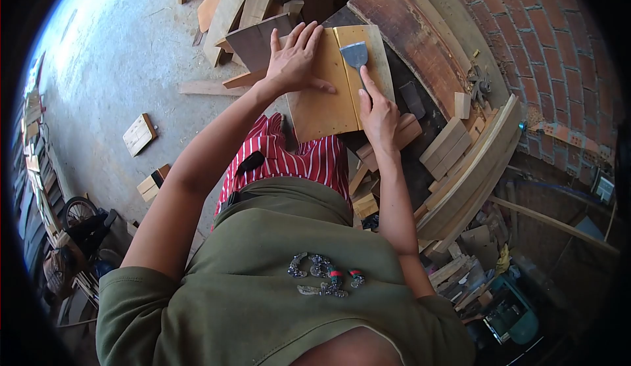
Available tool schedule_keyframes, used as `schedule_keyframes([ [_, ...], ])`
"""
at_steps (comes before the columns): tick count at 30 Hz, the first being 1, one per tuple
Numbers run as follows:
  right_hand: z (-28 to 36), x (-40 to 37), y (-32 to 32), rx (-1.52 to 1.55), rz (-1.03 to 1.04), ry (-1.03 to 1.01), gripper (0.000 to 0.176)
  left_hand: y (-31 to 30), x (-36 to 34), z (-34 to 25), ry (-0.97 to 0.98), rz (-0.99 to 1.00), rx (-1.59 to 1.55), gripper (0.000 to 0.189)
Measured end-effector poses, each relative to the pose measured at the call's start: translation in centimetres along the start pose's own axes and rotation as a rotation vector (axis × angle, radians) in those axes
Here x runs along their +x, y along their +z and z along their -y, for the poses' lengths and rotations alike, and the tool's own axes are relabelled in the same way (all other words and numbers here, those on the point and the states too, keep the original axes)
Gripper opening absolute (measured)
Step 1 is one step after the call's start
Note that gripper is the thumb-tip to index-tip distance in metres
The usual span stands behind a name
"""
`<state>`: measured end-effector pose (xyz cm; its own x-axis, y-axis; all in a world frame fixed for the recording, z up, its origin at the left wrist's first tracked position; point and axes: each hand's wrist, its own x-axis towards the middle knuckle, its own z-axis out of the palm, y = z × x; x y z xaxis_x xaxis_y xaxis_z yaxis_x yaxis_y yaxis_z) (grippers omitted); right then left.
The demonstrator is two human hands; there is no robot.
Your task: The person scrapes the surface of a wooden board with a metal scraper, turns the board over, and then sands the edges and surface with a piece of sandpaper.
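Left hand [294, 62] splayed wide across the wooden panel [322, 113]; right hand [380, 117] gripping the putty knife [355, 54], forefinger stretched along it!

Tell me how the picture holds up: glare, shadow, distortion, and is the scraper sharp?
Head view: floor washed out toward upper left; head view: lower right in deep shadow, detail hard to read; head view: brick wall bows and corners go black, likely a wide lens; head view: scraper and right hand fairly sharp.
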<state>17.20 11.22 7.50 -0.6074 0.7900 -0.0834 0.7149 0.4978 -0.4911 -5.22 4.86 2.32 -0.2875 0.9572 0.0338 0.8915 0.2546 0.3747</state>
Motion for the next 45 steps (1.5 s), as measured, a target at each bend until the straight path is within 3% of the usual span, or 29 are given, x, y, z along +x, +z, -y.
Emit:
schedule_keyframes([
  [16, -1.3, 0.1, -0.5, 0.089, -0.017, -0.115, 0.052, -0.7, 0.3, 0.0, -0.008, 0.055, 0.031, 0.153],
  [23, -1.0, 0.6, -1.0, -0.03, 0.023, -0.083, 0.052, -0.7, 0.6, 0.0, -0.02, 0.045, 0.046, 0.156],
  [25, -1.7, 0.2, -0.7, 0.118, -0.049, -0.173, 0.054, -0.8, 0.5, -0.3, -0.032, 0.076, 0.048, 0.155],
  [28, -1.1, 1.6, -1.0, -0.024, 0.013, -0.11, 0.055, -0.3, 0.5, -0.1, -0.017, 0.053, 0.031, 0.154],
  [45, -1.3, 1.4, -1.0, 0.021, 0.025, -0.111, 0.052, -0.6, 0.6, 0.1, -0.024, 0.041, 0.028, 0.152],
])
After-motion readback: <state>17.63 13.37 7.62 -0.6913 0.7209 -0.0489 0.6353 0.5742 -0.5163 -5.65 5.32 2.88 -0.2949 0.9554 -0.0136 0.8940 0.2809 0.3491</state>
